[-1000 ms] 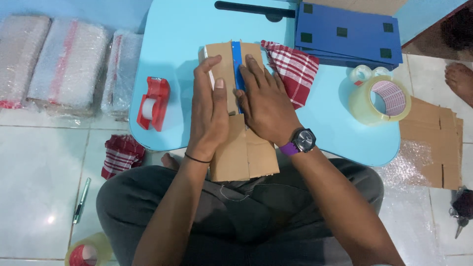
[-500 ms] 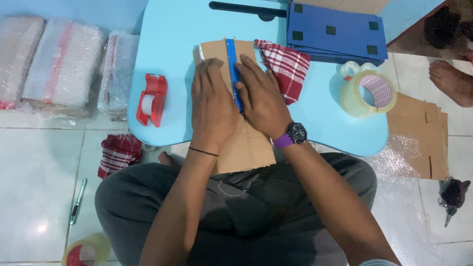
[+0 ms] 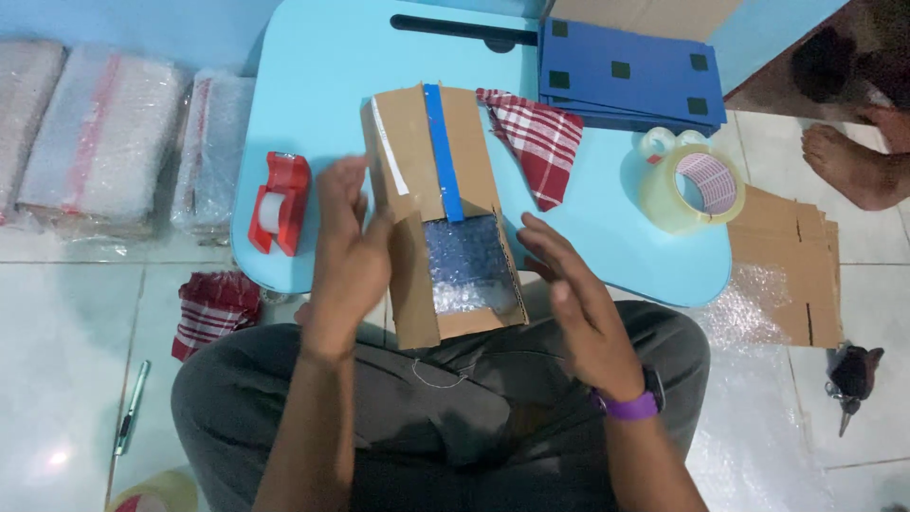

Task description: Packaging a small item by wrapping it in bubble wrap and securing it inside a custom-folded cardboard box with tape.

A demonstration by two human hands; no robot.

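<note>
The box (image 3: 438,213) lies at the near edge of the table (image 3: 313,85), its near flaps open over bubble wrap (image 3: 469,265); our left hand (image 3: 346,256) rests loosely curled against the box's left wall; our right hand (image 3: 578,303) hovers spread, empty, right of the box; we should press both flaps flat, edges meeting, before taping.

A cardboard box (image 3: 441,213) is set on the near edge of a small table (image 3: 313,85), with a bubble-wrapped item (image 3: 469,265) lying inside it. A tape dispenser (image 3: 278,202) is placed to its left, and a checked cloth (image 3: 540,142) and a tape roll (image 3: 687,187) to its right. Flat panels (image 3: 630,81) are stacked at the far right corner, while wrapped bundles (image 3: 104,142) are laid on the floor left of the table.
</note>
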